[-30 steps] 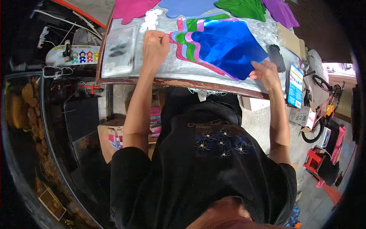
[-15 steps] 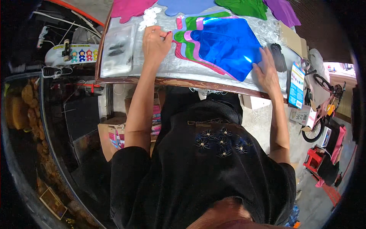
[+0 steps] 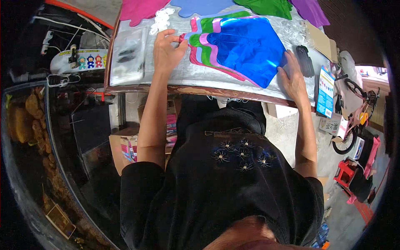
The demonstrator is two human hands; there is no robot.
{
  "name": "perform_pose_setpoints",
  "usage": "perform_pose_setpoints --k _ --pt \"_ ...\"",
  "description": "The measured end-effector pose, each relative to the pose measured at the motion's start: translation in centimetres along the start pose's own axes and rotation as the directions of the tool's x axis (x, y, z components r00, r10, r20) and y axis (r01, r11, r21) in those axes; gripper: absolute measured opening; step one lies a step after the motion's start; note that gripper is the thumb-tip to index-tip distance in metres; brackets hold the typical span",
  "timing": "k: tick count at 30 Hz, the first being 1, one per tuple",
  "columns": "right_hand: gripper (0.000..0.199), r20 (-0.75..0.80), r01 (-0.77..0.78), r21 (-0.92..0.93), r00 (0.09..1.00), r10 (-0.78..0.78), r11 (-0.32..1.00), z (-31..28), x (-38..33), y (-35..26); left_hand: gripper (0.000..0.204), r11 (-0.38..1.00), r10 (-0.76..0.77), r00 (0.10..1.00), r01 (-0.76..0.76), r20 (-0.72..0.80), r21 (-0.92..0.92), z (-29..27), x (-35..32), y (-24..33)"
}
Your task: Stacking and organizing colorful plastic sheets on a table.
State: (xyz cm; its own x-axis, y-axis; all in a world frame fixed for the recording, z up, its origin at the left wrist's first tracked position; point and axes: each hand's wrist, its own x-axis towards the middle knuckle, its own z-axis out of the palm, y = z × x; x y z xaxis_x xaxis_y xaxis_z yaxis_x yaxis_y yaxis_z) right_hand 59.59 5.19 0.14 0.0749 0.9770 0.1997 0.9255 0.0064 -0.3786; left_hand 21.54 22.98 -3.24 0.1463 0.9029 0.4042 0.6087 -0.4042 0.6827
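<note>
On the table lies a fanned stack of flat foil pieces: a shiny blue one [image 3: 246,50] on top, with pale purple [image 3: 215,53], green [image 3: 194,40], light blue and pink [image 3: 194,56] edges showing in steps beneath. At the stack's left tip, the thumb and fingers of my left hand [image 3: 166,52] pinch the rounded end of the pink foil piece. My right hand [image 3: 293,77] rests with fingers stretched along the right edge of the blue piece, its thumb apart from the fingers.
White rings [image 3: 161,21] lie in a pile beyond my left hand. A clear bag [image 3: 129,54] with dark strips is at the left. More coloured foil [image 3: 204,6] lines the far side. A black bundle [image 3: 305,60], clear plastic and a blue card [image 3: 325,92] are at the right.
My left hand has shifted slightly; its fingers are more spread around the pink tip, and more of that tip shows. The right hand and the stack stay nearly in place.
</note>
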Motion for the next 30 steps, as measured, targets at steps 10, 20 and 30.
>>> perform_pose_setpoints --k 10,20,30 --pt "0.054 -0.001 -0.006 -0.005 1.000 0.006 1.000 -0.1 0.1 0.0 0.020 0.999 -0.032 0.999 0.032 0.007 0.015 0.5 0.0 0.4" --pt "0.056 0.003 0.014 0.003 1.000 -0.014 1.000 0.0 0.0 0.4 0.022 0.990 0.028 1.000 -0.028 0.004 0.141 0.7 -0.3 1.0" --pt "0.059 0.052 0.044 0.004 0.998 -0.044 0.999 -0.5 0.2 -0.4 0.019 0.996 0.012 1.000 -0.014 0.023 0.088 0.4 -0.3 0.9"
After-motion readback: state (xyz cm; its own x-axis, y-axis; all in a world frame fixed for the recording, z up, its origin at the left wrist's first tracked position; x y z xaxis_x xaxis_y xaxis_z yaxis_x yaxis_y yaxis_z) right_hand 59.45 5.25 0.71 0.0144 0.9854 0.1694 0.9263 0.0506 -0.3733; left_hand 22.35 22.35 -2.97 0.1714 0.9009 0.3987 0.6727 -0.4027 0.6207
